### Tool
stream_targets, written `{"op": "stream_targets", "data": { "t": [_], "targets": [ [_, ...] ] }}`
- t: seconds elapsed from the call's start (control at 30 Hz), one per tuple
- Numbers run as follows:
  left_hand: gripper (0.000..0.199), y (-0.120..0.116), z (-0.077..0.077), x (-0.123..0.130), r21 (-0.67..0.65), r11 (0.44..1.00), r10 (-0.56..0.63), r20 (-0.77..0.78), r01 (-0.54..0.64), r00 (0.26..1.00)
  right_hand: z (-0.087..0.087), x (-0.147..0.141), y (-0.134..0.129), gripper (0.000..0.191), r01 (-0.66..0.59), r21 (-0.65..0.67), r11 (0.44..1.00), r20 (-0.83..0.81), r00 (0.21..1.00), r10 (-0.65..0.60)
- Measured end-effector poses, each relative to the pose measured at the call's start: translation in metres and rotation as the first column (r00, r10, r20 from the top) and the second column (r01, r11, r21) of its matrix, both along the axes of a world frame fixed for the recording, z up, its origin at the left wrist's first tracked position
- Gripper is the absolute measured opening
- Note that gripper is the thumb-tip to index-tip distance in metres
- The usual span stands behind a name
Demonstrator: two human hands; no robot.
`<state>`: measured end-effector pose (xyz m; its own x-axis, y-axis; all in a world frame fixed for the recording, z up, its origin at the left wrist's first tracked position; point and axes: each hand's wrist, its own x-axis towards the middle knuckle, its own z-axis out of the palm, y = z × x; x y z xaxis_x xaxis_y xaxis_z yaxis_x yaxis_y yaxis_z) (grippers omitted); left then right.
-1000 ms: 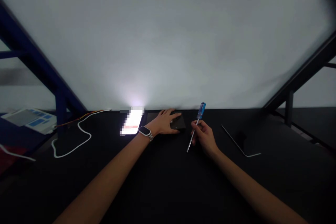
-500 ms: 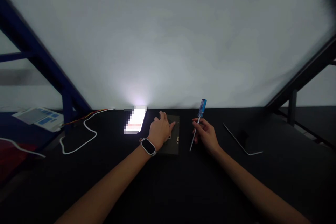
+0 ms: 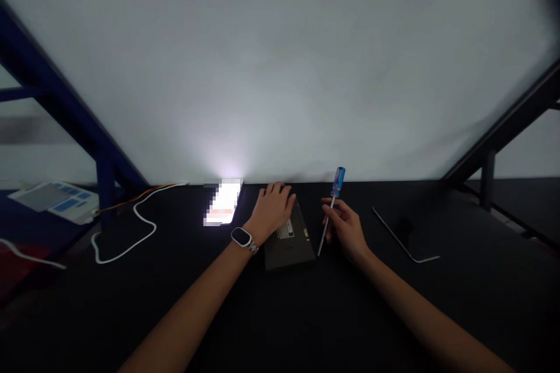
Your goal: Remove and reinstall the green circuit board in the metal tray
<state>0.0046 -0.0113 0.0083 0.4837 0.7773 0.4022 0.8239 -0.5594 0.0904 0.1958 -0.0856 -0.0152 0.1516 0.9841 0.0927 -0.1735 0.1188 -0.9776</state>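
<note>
The flat dark case (image 3: 289, 254) has just swung lengthwise toward the bench's (image 3: 262, 320) near edge, seemingly handier for the screwdriver (image 3: 336, 187) pinched in the right hand (image 3: 348, 232); the left hand (image 3: 272, 210) covers its far end, grip unclear.

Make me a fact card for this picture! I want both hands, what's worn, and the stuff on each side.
Left hand: resting on a dark flat case
Right hand: holding a blue-handled screwdriver, tip down
Worn: wristband, left arm
Left side: glowing screen, white cable
Right side: thin bent rod
Surface: black table
</note>
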Motion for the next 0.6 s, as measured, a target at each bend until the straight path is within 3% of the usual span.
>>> {"op": "stream_targets", "data": {
  "t": [0.13,0.23,0.47,0.6],
  "targets": [
    [0.039,0.003,-0.019,-0.001,-0.102,0.992,-0.073,0.045,0.077,0.996,0.0,0.0,0.0,0.038,0.0,0.011,1.0,0.024,1.0,0.0],
    [0.04,0.002,-0.022,-0.012,-0.126,0.988,-0.084,0.074,0.092,0.994,0.008,-0.001,0.004,0.039,-0.008,0.046,0.999,0.05,0.999,0.006],
    [0.035,-0.008,-0.011,-0.023,-0.103,0.985,-0.115,0.219,0.14,0.969,0.058,-0.016,0.038,0.04,-0.03,0.273,0.961,0.281,0.958,-0.05],
    [0.03,-0.013,-0.001,-0.016,-0.11,0.965,-0.152,0.5,0.237,0.852,0.073,-0.031,0.058,0.04,-0.083,0.362,0.928,0.378,0.924,-0.065]
  ]
}}
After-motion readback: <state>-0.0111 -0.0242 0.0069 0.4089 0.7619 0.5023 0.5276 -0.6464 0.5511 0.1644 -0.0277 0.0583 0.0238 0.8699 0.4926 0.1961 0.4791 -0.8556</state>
